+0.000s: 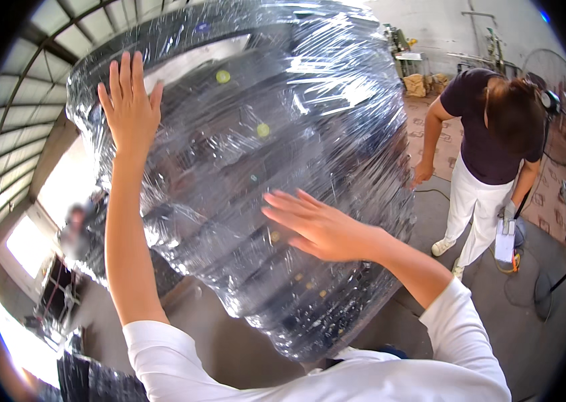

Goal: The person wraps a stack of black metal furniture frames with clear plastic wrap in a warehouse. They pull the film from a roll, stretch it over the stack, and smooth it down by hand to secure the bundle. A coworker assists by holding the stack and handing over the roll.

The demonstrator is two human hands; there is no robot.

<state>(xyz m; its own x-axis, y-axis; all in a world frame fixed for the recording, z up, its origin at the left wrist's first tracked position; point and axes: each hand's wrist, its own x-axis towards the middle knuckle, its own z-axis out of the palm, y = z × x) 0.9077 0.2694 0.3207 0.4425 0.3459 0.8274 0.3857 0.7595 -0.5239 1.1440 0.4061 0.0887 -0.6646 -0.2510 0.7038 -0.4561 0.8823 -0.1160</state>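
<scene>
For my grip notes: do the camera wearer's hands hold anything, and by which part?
Nothing is held; left hand and right hand are both open at the wrapped stack.

Here's the left arm (125,234), reaching long and nearly straight up the view, and at the top of it sits the left hand (130,120), flat and unfurled! Fingers (126,77) upward, gently fanned, thumb (155,95) out to the right, back of the hand facing us. Now across to the right arm (417,264), slanting up and leftward from its short white sleeve (460,321). The right hand (326,228) hangs lower than its partner, stretched out as well, fingertips aimed left, digits parted, a little blurred.
</scene>
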